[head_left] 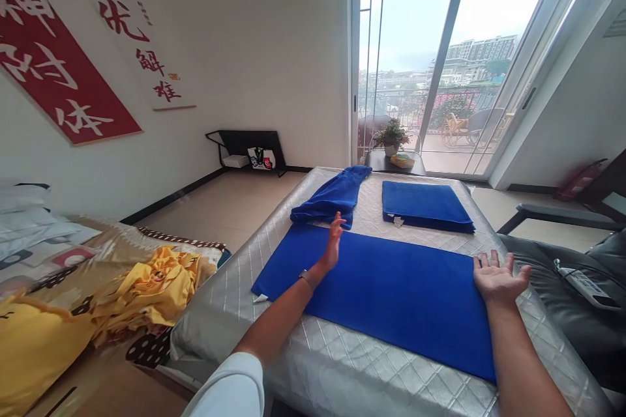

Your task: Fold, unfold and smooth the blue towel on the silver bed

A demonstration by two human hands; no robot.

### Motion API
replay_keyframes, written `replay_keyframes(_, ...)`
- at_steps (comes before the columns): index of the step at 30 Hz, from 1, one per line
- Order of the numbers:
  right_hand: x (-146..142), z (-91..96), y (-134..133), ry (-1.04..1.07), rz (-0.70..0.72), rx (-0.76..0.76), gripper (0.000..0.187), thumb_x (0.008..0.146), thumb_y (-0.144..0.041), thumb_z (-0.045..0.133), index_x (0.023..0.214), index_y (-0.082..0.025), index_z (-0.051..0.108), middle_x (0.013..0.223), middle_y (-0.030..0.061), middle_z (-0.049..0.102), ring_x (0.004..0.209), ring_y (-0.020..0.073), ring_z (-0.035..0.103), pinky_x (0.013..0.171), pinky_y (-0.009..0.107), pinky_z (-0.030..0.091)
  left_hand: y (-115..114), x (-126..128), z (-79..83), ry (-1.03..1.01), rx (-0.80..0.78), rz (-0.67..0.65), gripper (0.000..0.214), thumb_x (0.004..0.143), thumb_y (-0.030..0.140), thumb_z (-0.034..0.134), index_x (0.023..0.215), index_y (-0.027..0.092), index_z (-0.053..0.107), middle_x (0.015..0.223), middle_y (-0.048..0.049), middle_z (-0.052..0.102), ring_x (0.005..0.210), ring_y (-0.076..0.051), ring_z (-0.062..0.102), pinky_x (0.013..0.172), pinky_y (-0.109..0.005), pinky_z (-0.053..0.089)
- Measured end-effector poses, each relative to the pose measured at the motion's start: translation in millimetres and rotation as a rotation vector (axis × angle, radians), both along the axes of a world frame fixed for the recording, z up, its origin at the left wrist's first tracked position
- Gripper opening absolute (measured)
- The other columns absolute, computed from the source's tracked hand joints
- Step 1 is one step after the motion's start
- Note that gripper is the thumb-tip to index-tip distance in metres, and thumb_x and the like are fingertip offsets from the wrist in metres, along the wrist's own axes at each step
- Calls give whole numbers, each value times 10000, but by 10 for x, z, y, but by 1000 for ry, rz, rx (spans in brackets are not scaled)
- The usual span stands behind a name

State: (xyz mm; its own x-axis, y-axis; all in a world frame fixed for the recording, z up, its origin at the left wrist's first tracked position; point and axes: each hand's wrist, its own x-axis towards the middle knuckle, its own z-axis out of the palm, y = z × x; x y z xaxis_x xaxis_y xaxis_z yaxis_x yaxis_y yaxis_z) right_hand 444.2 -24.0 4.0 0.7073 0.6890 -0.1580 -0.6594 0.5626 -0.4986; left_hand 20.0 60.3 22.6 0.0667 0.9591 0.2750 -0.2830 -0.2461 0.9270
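Observation:
A blue towel (391,287) lies spread in a flat long rectangle on the silver quilted mattress (352,371). Above its left part I hold my left hand (334,241) edgewise, fingers stretched and nothing in them. My right hand (501,275) is at the towel's right edge, palm turned up and fingers spread, also holding nothing. Whether either hand touches the cloth, I cannot tell. Beyond the left hand lies a crumpled blue towel (332,195). A neatly folded blue towel stack (425,205) rests at the far right of the mattress.
Yellow cloths (151,287) lie heaped on the left, beside a yellow cushion-like piece (39,345). A black leather seat (548,280) with a white power strip (589,287) borders the right side. A small table with a potted plant (391,137) stands by the glass door.

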Motion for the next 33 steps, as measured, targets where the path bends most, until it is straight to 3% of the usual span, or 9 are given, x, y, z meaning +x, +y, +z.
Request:
replay_keyframes(2, 3, -1, 1, 11, 8, 3, 540, 857, -680, 512, 1307, -398, 614, 1590, 5, 422, 1509, 203, 308, 1142, 559, 336, -176, 443, -25, -21, 107, -160, 298, 882, 524, 577, 1125, 373, 657, 1637, 55, 339, 1557, -256, 149, 1283, -470, 162)
replay_keyframes(5, -1, 10, -8, 31, 20, 11, 502, 894, -666, 476, 1289, -393, 625, 1583, -6, 427, 1512, 205, 302, 1118, 588, 356, -321, 903, -104, -39, 79, -258, 248, 860, 500, 581, 1070, 408, 675, 1612, 64, 376, 1552, -250, 165, 1282, -453, 164)
replay_keyframes(9, -17, 23, -20, 11, 16, -1, 511, 903, -681, 444, 1289, -397, 622, 1576, -7, 433, 1506, 204, 315, 1146, 597, 303, -258, 996, -201, -63, -9, -279, 253, 831, 423, 586, 1053, 337, 669, 1628, 20, 362, 1560, -302, 128, 1274, -502, 126)
replay_keyframes(14, 0, 2, -10, -62, 34, -46, 594, 880, -711, 444, 1383, -413, 544, 1602, 1, 404, 1497, 192, 329, 1194, 579, 187, 20, 466, -248, -114, -4, -210, 205, 805, 353, 548, 986, 279, 611, 1620, 18, 386, 1562, -260, 148, 1267, -509, 59)
replay_keyframes(18, 7, -4, -2, -53, 31, -50, 596, 872, -704, 451, 1384, -415, 547, 1606, 1, 399, 1493, 185, 333, 1182, 586, 212, 208, -260, -230, -95, -86, -84, 131, 804, 253, 498, 906, 276, 577, 1590, 36, 435, 1555, -204, 177, 1262, -473, 96)
replay_keyframes(22, -8, 23, -5, -79, 28, -66, 549, 871, -715, 437, 1306, -422, 601, 1595, -1, 409, 1498, 199, 327, 1196, 597, 138, 326, -1067, -214, -35, -93, 40, 96, 801, 225, 468, 847, 271, 538, 1565, 13, 476, 1552, -194, 194, 1265, -464, 103)
replay_keyframes(26, -24, 50, -12, -72, 24, -84, 538, 869, -703, 447, 1301, -425, 607, 1584, -4, 433, 1488, 187, 343, 1180, 597, 188, 416, -1693, -205, -18, -143, 105, 92, 792, 222, 466, 830, 272, 534, 1572, 23, 468, 1553, -184, 181, 1269, -452, 90)
replay_keyframes(29, -28, 52, -13, -92, 31, -94, 543, 874, -709, 421, 1315, -440, 588, 1576, -28, 440, 1486, 175, 345, 1177, 605, 181, 474, -1922, -199, -9, -223, 135, 112, 800, 236, 468, 859, 268, 557, 1579, 25, 457, 1543, -188, 223, 1271, -456, 126)
replay_keyframes(33, -21, 39, -6, -113, 34, -94, 546, 877, -718, 403, 1314, -441, 577, 1558, -33, 458, 1476, 166, 362, 1190, 575, 156, 490, -1899, -187, 11, -194, 188, 75, 811, 255, 499, 858, 262, 556, 1556, -16, 487, 1551, -200, 198, 1272, -470, 108)
